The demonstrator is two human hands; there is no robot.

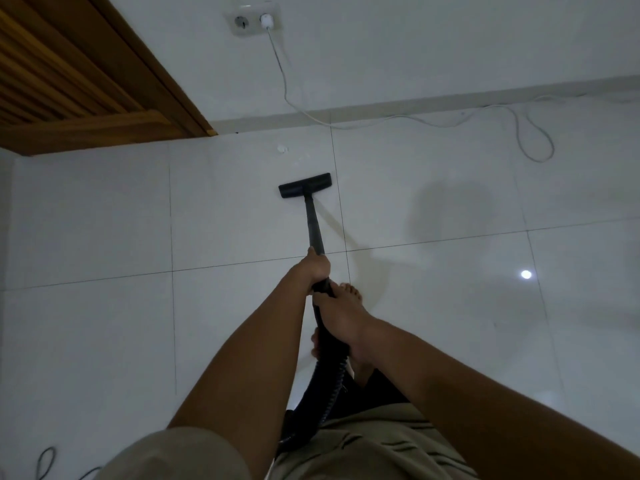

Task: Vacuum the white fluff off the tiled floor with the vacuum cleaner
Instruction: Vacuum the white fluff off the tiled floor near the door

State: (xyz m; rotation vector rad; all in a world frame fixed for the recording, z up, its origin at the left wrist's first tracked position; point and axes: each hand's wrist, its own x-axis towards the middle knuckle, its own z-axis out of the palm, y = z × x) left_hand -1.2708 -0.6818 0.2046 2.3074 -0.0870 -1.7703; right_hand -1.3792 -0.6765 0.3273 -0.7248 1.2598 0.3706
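The black vacuum floor head (304, 185) lies flat on the white tiled floor (242, 220), at the end of a black wand (314, 226). My left hand (317, 266) grips the wand higher up, and my right hand (341, 318) grips the handle just below it, where the ribbed black hose (329, 386) begins. A small tuft of white fluff (282, 148) lies on the tile beyond the head, near the wall. The vacuum's body is hidden below my arms.
A wooden door (69, 71) stands at the top left. A wall socket (254, 19) holds a white plug, and its white cable (533, 133) loops over the floor at the right. A dark cord (45, 462) lies at the bottom left. My bare foot (351, 292) is behind the handle.
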